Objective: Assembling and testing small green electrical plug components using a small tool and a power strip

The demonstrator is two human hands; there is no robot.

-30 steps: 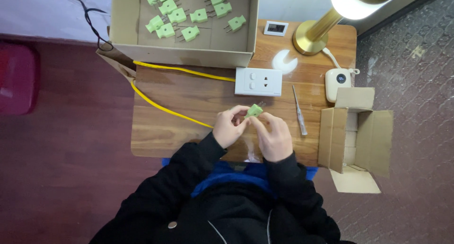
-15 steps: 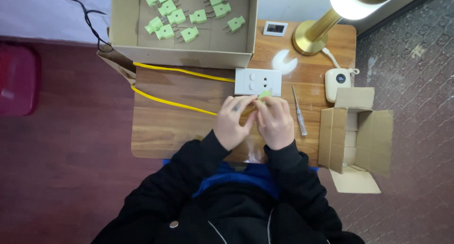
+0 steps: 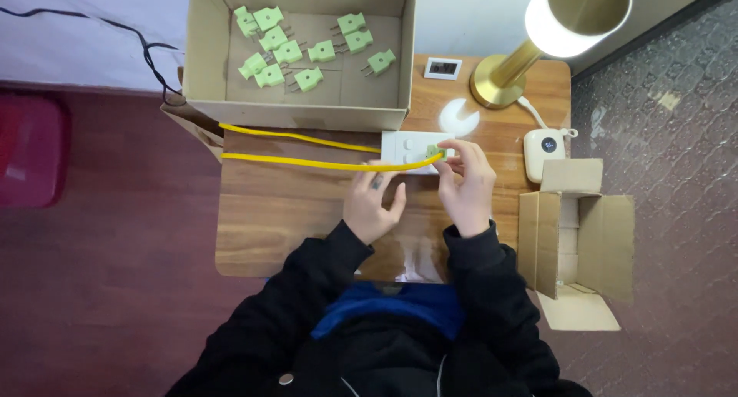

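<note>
My right hand [image 3: 467,186] pinches a small green plug [image 3: 437,152] on the end of a yellow cable [image 3: 307,163] and holds it against the white power strip [image 3: 406,146] on the wooden table [image 3: 269,212]. My left hand [image 3: 372,205] rests just left of it, its fingers on the yellow cable near the strip's front edge. The cable runs left across the table in two strands to the table's left edge.
A large open cardboard box [image 3: 201,66] at the back holds several green plugs [image 3: 307,53]. A brass lamp [image 3: 538,36] glows at the back right, beside a small white device [image 3: 544,149]. A smaller open carton [image 3: 580,235] stands right of the table.
Both hands moved away from my body toward the power strip, carrying the green plug. The yellow cable is now pulled straighter across the table.
</note>
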